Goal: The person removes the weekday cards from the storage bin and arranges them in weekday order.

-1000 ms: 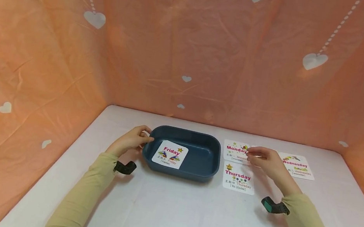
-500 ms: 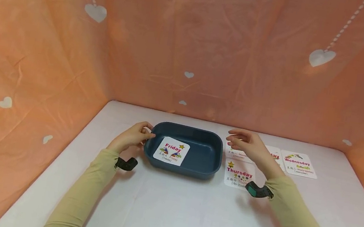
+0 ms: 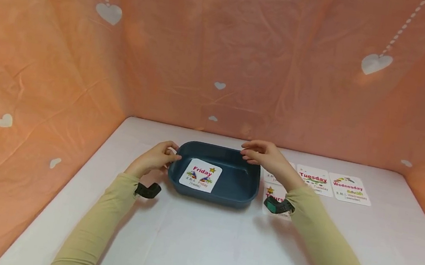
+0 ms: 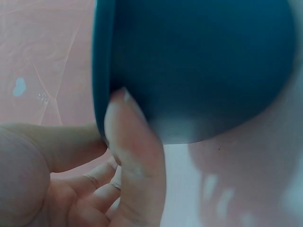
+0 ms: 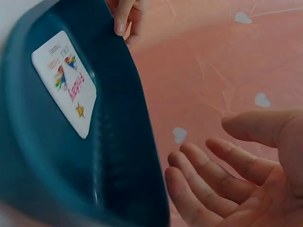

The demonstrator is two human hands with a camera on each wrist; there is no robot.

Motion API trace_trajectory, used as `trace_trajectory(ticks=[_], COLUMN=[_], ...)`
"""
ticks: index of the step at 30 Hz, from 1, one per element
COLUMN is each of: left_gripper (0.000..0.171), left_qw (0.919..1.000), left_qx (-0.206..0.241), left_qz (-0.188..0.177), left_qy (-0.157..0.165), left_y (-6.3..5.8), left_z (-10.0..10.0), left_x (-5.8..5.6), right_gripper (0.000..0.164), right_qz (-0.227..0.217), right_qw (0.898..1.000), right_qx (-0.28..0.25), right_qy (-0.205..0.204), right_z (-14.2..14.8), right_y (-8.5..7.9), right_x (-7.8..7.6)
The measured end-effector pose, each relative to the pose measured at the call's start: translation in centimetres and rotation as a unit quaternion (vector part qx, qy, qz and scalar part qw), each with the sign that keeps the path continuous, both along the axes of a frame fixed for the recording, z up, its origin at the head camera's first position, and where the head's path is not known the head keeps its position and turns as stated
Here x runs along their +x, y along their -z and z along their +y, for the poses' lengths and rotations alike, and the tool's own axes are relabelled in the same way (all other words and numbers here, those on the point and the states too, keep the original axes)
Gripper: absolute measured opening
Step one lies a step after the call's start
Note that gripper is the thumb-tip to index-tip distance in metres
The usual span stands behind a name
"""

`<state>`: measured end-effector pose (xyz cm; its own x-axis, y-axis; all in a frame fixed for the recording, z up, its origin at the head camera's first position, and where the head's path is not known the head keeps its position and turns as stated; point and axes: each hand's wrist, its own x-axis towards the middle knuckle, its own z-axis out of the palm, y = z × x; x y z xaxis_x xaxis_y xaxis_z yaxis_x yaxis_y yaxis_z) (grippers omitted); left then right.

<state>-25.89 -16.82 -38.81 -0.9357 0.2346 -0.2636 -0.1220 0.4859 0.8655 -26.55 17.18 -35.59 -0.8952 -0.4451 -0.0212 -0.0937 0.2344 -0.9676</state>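
Note:
My left hand point(image 3: 155, 158) pinches the left rim of a dark blue tray point(image 3: 240, 180), its thumb point(image 4: 132, 137) on one side of the wall. Inside the tray, toward the left, a white Friday card point(image 3: 200, 175) leans face up with one edge raised. By the tray's far right corner hovers my right hand point(image 3: 268, 159), fingers loosely spread and holding nothing. The right wrist view has that hand point(image 5: 232, 175) just outside the tray's wall, with a gap between its fingers and the rim.
Right of the tray lie a Tuesday card point(image 3: 314, 180), a Wednesday card point(image 3: 349, 189), a Thursday card point(image 3: 272, 193) partly behind the right wrist, and another card point(image 3: 269, 177) mostly covered by the forearm. An orange cloth point(image 3: 247, 64) with white hearts backs the white table point(image 3: 195, 249).
My right hand has moved left from above the cards to the tray's far right corner, uncovering the Tuesday card. The left hand keeps its grip on the tray, which has not moved.

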Motion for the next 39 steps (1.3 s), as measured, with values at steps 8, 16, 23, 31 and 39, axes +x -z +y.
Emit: trace_trajectory(ticks=[8,16,23,31,39], left_gripper=[0.034,0.034,0.034,0.034,0.035], left_qw=[1.0,1.0,1.0,1.0,1.0], left_qx=[0.001,0.004,0.006,0.0,-0.001], left_qz=[0.002,-0.002,0.005,0.0,0.002], left_qy=[-0.007,-0.006,-0.003,-0.003,-0.008], left_y=[0.1,0.2,0.3,0.4,0.2], left_z=[0.0,0.1,0.4,0.5,0.5], left_x=[0.1,0.1,-0.3,-0.1,-0.3], right_gripper=[0.041,0.042,0.043,0.042,0.042], right_qz=[-0.094,-0.139,-0.148,-0.191,-0.214], right_qw=[0.994,0.987,0.979,0.974,0.969], right_qx=[0.014,0.072,0.133,0.113,0.113], right_qy=[-0.053,-0.047,-0.038,-0.036,-0.041], right_z=[-2.5,-4.3,-5.5,-6.6,-7.2], right_y=[1.6,2.4,2.6,3.1,3.1], right_x=[-1.9,-2.9,-3.4,-3.4,-3.5])
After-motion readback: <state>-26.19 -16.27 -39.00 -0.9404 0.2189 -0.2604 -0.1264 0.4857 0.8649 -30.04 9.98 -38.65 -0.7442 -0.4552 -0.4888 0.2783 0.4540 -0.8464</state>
